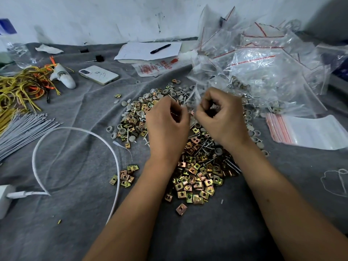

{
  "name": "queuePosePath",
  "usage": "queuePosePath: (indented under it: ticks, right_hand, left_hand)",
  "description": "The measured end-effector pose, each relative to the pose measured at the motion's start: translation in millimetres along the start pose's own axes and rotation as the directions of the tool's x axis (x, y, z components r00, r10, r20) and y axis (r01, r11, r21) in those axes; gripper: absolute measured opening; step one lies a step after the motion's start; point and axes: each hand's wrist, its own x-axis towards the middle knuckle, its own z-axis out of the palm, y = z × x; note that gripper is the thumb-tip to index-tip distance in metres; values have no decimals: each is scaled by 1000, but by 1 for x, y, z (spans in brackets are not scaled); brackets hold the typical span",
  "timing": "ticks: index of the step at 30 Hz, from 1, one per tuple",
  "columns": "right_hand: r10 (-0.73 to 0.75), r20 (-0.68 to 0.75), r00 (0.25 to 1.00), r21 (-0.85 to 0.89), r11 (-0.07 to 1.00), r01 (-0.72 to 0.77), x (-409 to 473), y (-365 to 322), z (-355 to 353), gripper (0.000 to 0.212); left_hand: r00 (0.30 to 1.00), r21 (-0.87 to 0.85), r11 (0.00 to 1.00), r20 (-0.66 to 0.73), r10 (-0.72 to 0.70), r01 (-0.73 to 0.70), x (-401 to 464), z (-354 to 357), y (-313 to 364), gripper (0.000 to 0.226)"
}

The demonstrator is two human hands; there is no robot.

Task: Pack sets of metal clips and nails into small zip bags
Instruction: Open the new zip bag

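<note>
Pinching a small clear zip bag (192, 102) between them, the left hand (167, 123) and right hand (224, 117) hold it above the metal clips (195, 178) and nails (205, 146) heaped mid-table (79, 185); filled bags (263, 72) occupy the far right corner.

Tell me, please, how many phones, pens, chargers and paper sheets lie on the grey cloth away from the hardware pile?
Phone: 1
Pen: 1
Charger: 1
Paper sheet: 1
Total: 4

You see shiny metal clips (195, 178) on soft, matt grey cloth (75, 213), and clear, shiny plastic bags (263, 72).
</note>
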Motion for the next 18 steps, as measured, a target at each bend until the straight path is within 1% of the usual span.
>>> queuePosePath:
  ticks: [2, 4, 6, 8, 9, 10, 12, 13, 14, 16, 17, 18]
  right_hand:
    - [31, -48, 998, -39, 999, -33, 0, 2, 0, 26]
    - [75, -142, 987, -102, 991, -90, 0, 7, -2, 26]
    - [109, -192, 975, -129, 982, -135, 1, 8, -1, 24]
    - [136, -190, 972, -125, 979, -162, 1, 9, 1, 24]
    - [148, -157, 976, -90, 983, -163, 2, 10, 0, 25]
    - [160, -93, 983, -27, 986, -163, 2, 11, -2, 26]
    - [167, 103, 981, 94, 980, -177, 3, 12, -10, 25]
    - [160, 195, 968, 103, 978, -183, 4, 14, -14, 23]
    - [151, 254, 955, 74, 982, -175, 5, 15, -18, 20]
    - [153, 288, 945, -61, 988, -142, 6, 22, -24, 15]
    - [177, 292, 940, -147, 979, -139, 7, 26, -26, 12]
    - [219, 303, 927, -230, 961, -152, 7, 31, -29, 10]
  left_hand:
    - [999, -6, 1000, -20, -27, 26, 2, -5, -1, 16]
    - [998, 0, 1000, -64, -16, 16, 5, -11, -3, 13]
    - [993, 44, 998, -111, 44, -40, 8, -13, -2, 11]
    - [984, 52, 993, -140, 112, -106, 8, -13, 0, 11]
    - [977, 44, 989, -152, 146, -141, 8, -13, 1, 10]
    - [969, 43, 984, -171, 177, -172, 7, -14, 2, 10]
    - [946, 79, 976, -242, 218, -205, 6, -18, 1, 8]
    - [928, 102, 972, -291, 233, -212, 7, -22, 0, 7]
    - [906, 129, 967, -340, 250, -219, 9, -25, -1, 6]
    - [867, 224, 950, -403, 294, -218, 10, -32, -3, 6]
    - [865, 283, 936, -395, 311, -207, 10, -34, -2, 5]
    - [884, 329, 925, -352, 308, -191, 9, -35, -1, 4]
